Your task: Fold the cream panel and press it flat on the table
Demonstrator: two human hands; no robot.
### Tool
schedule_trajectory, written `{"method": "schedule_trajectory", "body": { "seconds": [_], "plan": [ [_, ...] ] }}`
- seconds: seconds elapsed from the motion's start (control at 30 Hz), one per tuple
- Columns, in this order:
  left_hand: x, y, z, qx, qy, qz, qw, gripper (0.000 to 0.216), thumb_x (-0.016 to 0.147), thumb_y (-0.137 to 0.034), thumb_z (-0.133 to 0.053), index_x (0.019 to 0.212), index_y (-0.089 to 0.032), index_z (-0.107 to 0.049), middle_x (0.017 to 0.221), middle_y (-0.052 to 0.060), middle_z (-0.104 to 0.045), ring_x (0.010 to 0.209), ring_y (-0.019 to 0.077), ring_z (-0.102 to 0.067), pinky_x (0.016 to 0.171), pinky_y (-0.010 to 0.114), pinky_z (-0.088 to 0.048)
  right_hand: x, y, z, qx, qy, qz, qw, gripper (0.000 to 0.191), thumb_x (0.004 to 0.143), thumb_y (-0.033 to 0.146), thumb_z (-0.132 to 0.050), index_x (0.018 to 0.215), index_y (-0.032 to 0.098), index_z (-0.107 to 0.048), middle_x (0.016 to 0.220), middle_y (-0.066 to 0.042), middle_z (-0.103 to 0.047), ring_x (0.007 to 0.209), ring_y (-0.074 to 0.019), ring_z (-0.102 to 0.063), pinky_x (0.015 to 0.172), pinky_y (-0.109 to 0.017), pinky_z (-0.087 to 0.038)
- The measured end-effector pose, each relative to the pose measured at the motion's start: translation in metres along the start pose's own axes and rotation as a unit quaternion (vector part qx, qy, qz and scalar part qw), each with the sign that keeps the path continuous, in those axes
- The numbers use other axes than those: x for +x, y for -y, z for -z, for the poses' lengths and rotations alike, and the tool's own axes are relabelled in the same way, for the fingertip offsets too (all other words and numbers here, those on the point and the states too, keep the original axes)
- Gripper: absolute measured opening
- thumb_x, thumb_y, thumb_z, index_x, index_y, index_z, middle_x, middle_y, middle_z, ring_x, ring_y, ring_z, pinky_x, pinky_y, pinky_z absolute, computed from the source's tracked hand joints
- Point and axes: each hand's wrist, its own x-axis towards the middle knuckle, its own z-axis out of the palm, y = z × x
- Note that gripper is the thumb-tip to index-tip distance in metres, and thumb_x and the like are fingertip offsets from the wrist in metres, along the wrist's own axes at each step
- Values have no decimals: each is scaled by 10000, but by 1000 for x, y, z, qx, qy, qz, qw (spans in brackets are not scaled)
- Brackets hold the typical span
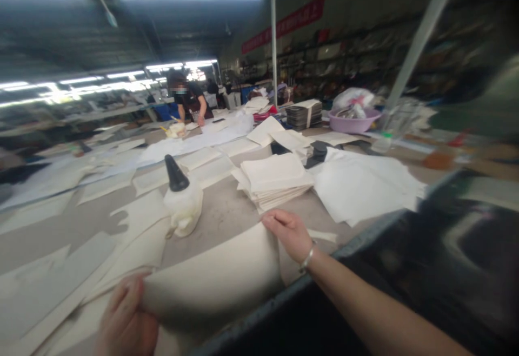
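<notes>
A cream-coloured sheet (219,269), paper or thin leather, is held up between my two hands, bowed along its lower side. My left hand (128,312) pinches its left end and is blurred. At the opposite upper corner, my right hand (290,234) has thumb and fingers closed on the sheet; a bracelet circles that wrist. Just beyond the sheet stands a whitish container (184,207) with a black conical top, glue-like residue on its lower side. A stack of cream pieces (279,180) lies past my right hand. More cream sheets (141,248) overlap at the left.
White sheets (365,183) lie at the right beside the table's dark edge (377,226). Farther back are a banded dark stack (304,115) and a purple basin (354,120) holding plastic bags. A co-worker (190,99) leans over the far end of the table.
</notes>
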Motion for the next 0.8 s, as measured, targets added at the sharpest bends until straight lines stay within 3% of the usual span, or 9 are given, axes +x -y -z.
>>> {"method": "schedule_trajectory", "body": {
  "seconds": [0.1, 0.2, 0.4, 0.53, 0.63, 0.73, 0.8],
  "plan": [
    [-2, -2, -3, -59, 13, 63, 996, 383, 583, -463, -747, 795, -176, -607, 770, -5, -585, 688, 133, -524, 542, 186, -446, 3, -4, -5, 2, 0, -14, 1000, 261, 806, 382, -553, 657, 170, -582, 620, 19, -516, 638, -134, -469, 609, -245, -368],
    [-1, -5, -8, -81, 5, 80, 993, 428, 518, -462, -787, 754, -159, -598, 715, -13, -564, 647, 116, -499, 531, 179, -436, 5, -9, -10, 7, -6, -20, 1000, 292, 812, 412, -543, 652, 169, -554, 604, 24, -474, 622, -129, -433, 587, -239, -339],
    [3, -12, -15, -78, 33, 103, 991, 456, 487, -445, -815, 751, -132, -615, 698, -7, -576, 650, 107, -507, 566, 176, -452, 13, -20, -16, -13, -25, -46, 999, 296, 804, 444, -539, 725, 168, -613, 663, 13, -540, 680, -147, -481, 644, -253, -367],
    [21, -2, -16, -81, 65, 107, 989, 432, 518, -425, -794, 774, -139, -598, 713, -13, -580, 648, 105, -520, 584, 187, -465, 27, -30, -17, -86, -39, -54, 994, 351, 797, 469, -528, 961, 190, -662, 678, 15, -560, 662, -152, -494, 635, -267, -383],
    [36, 15, -20, -19, 124, 112, 986, 484, 535, -513, -732, 805, -139, -584, 756, 22, -607, 706, 161, -572, 631, 257, -502, 34, -49, -19, -161, -12, -74, 984, 460, 807, 461, -495, 1163, 187, -594, 670, 12, -565, 634, -163, -507, 620, -286, -412],
    [45, 33, -26, 56, 145, 100, 983, 520, 574, -562, -653, 846, -124, -595, 783, 70, -628, 795, 236, -606, 682, 331, -518, 33, -75, -23, -222, 53, -109, 967, 688, 741, 376, -584, 1366, 161, -393, 964, -60, -635, 842, -217, -580, 765, -345, -460],
    [48, 45, -28, 107, 145, 82, 980, 510, 621, -547, -613, 899, -120, -607, 836, 95, -640, 868, 270, -606, 740, 375, -516, 31, -89, -26, -267, 79, -116, 953, 830, 699, 314, -629, 1431, 165, -264, 1216, -105, -551, 1051, -250, -539, 904, -382, -428]
  ]
}}
